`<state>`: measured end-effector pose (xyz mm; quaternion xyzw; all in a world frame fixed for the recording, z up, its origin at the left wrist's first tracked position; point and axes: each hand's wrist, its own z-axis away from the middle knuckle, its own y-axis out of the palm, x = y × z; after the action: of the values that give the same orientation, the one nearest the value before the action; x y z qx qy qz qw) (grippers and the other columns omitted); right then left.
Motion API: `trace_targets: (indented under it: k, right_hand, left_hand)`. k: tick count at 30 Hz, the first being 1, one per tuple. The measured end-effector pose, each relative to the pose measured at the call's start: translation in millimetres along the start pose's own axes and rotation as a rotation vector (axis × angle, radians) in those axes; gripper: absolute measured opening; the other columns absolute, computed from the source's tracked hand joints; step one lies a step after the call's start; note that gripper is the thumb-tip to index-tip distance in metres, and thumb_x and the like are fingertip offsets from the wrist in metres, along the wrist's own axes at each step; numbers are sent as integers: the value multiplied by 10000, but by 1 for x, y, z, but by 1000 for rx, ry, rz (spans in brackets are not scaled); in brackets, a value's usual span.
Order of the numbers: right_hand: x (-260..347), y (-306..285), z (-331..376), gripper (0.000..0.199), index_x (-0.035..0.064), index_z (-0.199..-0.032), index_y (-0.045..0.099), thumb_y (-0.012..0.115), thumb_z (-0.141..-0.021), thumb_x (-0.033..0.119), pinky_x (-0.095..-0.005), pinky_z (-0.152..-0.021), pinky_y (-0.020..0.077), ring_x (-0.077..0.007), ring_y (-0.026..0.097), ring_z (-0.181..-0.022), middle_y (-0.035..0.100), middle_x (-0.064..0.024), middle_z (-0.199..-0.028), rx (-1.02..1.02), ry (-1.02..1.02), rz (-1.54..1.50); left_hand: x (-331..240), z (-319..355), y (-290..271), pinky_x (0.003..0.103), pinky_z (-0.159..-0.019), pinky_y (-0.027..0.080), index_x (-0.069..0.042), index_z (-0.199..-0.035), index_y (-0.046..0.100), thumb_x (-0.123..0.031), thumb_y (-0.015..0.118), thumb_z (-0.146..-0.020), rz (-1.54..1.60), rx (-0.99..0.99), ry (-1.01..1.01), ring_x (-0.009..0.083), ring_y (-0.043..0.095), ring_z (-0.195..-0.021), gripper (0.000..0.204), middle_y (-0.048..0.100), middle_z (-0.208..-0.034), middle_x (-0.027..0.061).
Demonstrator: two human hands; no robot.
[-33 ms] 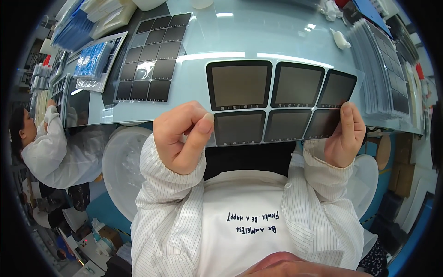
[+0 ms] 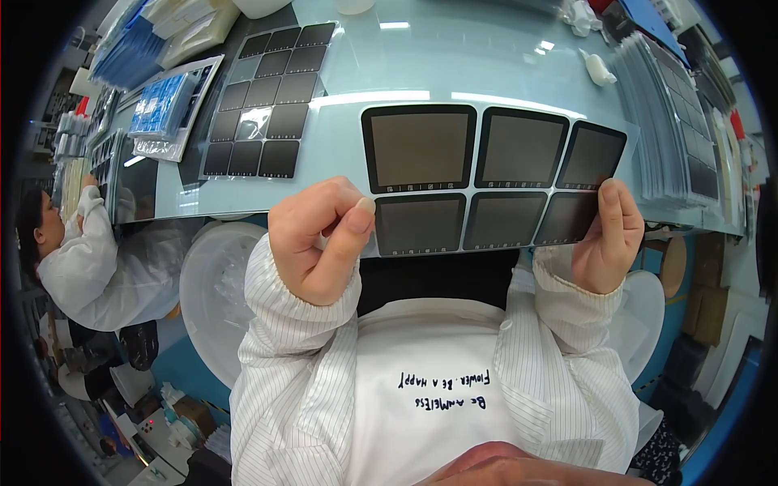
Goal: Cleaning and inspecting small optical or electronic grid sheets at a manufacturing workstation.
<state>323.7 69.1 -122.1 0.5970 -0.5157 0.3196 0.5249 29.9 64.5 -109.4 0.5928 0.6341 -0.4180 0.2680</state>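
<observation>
Between my hands a clear sheet bearing several dark, black-framed rectangular panels (image 2: 420,150) is held up, tilted toward me, over the near edge of the table. My left hand (image 2: 320,243) pinches its left edge between thumb and curled fingers. At the right edge, my right hand (image 2: 609,239) grips the sheet, with its fingertips showing at the front and the rest of the hold partly hidden. A similar sheet of dark panels (image 2: 271,93) lies on the table to the left of my left hand.
On the glossy pale table (image 2: 421,65), a tall stack of clear sheets (image 2: 660,138) stands at right, near a small white bottle (image 2: 598,69). Blue-filmed pieces (image 2: 162,107) lie at left. White bins (image 2: 212,304) flank me. Another person (image 2: 89,251) works at far left.
</observation>
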Motion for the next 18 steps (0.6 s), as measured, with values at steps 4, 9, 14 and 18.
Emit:
trace_targets:
  k: [4,9,14,18]
  right_hand:
    - [5,-3,-1,161,-36,-996,635,548,-948,90,-202,-729,441,-83,578,-773,635,-34,-862,31,-3,37]
    - [5,-6,-2,155,-46,-990,631,551,-944,77,-193,-715,435,-77,567,-759,628,-32,-853,51,-30,81]
    - [7,-4,-1,136,-44,-958,629,552,-939,67,-190,-707,425,-75,557,-755,615,-31,-847,64,-5,64]
    - [7,2,2,132,-41,-929,630,561,-935,71,-184,-691,406,-70,531,-729,592,-21,-819,24,-8,88]
  left_hand:
    - [-2,-1,0,238,-442,320,28,-677,546,-31,552,-869,12,-13,-31,110,433,-477,201,522,-589,55]
    - [-3,-1,0,239,-450,330,32,-679,549,-40,552,-872,20,-31,-28,113,442,-485,206,522,-587,56]
    - [-5,-2,-3,240,-456,334,33,-682,550,-45,548,-874,21,-19,-30,116,448,-492,208,525,-591,59]
    - [-2,0,-6,234,-466,339,30,-683,548,-46,540,-879,13,-16,-41,113,453,-498,210,529,-595,55]
